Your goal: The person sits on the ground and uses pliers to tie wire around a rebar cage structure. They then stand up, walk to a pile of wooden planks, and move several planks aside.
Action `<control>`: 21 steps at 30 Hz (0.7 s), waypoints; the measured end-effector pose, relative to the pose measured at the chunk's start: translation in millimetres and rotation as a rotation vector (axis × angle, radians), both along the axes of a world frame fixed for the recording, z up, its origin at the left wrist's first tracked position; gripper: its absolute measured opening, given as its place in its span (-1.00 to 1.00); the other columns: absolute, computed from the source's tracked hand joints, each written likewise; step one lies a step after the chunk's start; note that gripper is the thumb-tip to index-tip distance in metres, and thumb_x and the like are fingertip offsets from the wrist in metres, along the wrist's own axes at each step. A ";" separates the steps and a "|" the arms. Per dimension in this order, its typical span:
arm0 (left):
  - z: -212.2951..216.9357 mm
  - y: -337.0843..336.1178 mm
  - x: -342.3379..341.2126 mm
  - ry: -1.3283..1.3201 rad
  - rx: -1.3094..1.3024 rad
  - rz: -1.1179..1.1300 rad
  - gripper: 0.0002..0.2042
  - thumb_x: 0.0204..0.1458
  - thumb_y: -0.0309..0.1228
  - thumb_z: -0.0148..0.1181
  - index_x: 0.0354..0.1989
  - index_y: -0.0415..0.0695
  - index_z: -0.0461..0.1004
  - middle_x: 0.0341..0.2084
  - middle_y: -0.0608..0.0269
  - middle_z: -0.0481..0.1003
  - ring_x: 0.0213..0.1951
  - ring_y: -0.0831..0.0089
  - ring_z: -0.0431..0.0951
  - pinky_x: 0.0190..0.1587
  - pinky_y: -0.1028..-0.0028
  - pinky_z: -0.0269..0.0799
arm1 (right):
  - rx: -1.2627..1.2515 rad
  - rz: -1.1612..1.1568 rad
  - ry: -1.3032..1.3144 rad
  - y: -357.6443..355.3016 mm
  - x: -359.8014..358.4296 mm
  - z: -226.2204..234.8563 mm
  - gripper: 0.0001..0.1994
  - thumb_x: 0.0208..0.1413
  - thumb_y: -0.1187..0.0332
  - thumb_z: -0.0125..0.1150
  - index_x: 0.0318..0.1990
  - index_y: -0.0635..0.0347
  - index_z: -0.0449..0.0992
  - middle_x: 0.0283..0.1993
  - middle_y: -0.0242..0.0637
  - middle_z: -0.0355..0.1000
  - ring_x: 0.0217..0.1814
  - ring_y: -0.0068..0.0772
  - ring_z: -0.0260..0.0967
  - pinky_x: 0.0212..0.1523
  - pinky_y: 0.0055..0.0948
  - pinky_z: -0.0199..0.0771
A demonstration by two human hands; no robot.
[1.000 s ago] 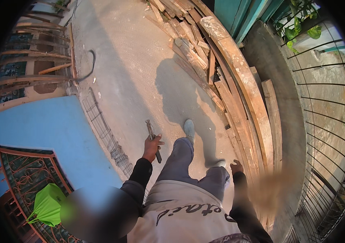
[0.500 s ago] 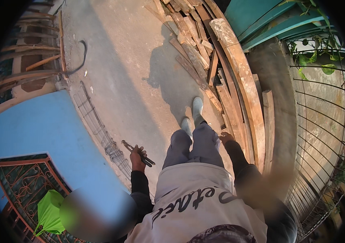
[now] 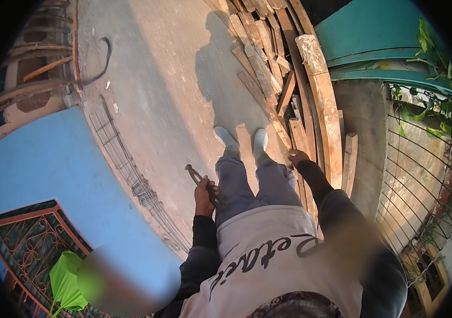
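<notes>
My left hand (image 3: 204, 197) is closed around dark metal pincers (image 3: 195, 174), held in front of my left thigh. Their jaws point away from me and the handles run back through my fist. At my right side, my right hand (image 3: 298, 158) is held low with its fingers curled. Whether something small is between those fingers I cannot make out. In the picture its fingertips overlap the near end of a long wooden plank (image 3: 264, 108); whether they touch it is unclear. My light-coloured boots (image 3: 260, 140) stand side by side on the paved ground (image 3: 167, 106).
Stacked timber (image 3: 263, 37) lines the right side, with a thick beam (image 3: 318, 90) along it. Beyond stand bar fencing (image 3: 422, 175) and a teal structure (image 3: 379, 34). To the left, a wire-bar cage (image 3: 125, 159) lies along a blue wall (image 3: 51, 153). A dark hose (image 3: 108, 58) lies farther ahead.
My left hand has swung forward and to the right with the pincers. My right hand has risen slightly. My feet have shifted, the left boot now level with the right.
</notes>
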State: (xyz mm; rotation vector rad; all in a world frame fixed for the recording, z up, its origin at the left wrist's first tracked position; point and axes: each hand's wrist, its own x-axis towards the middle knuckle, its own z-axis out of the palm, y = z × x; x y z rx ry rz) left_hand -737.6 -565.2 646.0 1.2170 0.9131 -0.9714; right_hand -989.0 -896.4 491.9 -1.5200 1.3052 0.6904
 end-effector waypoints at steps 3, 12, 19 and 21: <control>1.8 22.8 37.1 -0.065 0.046 -0.034 -0.82 0.22 -0.27 0.08 -0.33 -0.08 0.32 -0.52 0.28 0.38 -0.51 0.43 0.39 -0.47 0.44 0.35 | -0.138 0.065 0.007 -16.6 15.1 28.6 -0.60 0.02 0.19 0.29 0.00 0.17 0.55 -0.20 -0.08 0.57 -0.26 -0.23 0.53 -0.21 -0.30 0.51; -4.9 117.1 126.7 -0.156 0.193 0.005 -0.76 0.23 -0.21 0.08 -0.33 -0.11 0.31 -0.57 0.27 0.38 -0.58 0.45 0.41 -0.58 0.49 0.34 | 0.049 -0.022 0.123 -14.0 77.3 63.8 -0.58 0.01 0.10 0.24 -0.04 0.16 0.56 -0.03 -0.03 0.54 0.03 -0.02 0.49 0.06 -0.19 0.46; -0.7 142.4 117.1 -0.024 0.291 0.033 -0.78 0.25 -0.22 0.04 -0.35 -0.09 0.29 -0.60 0.29 0.35 -0.61 0.45 0.37 -0.61 0.48 0.31 | -0.313 0.169 -0.096 -21.0 127.3 19.0 -0.59 -0.02 0.18 0.31 -0.04 0.19 0.56 -0.24 -0.12 0.59 -0.26 -0.24 0.58 -0.19 -0.31 0.55; -3.9 141.2 120.4 0.009 0.291 0.012 -0.78 0.25 -0.22 0.03 -0.35 -0.09 0.30 -0.60 0.29 0.36 -0.61 0.46 0.37 -0.61 0.49 0.31 | -0.230 -0.007 -0.098 -25.5 140.0 10.6 -0.59 -0.03 0.18 0.31 -0.04 0.20 0.57 -0.19 -0.09 0.59 -0.20 -0.17 0.58 -0.11 -0.27 0.54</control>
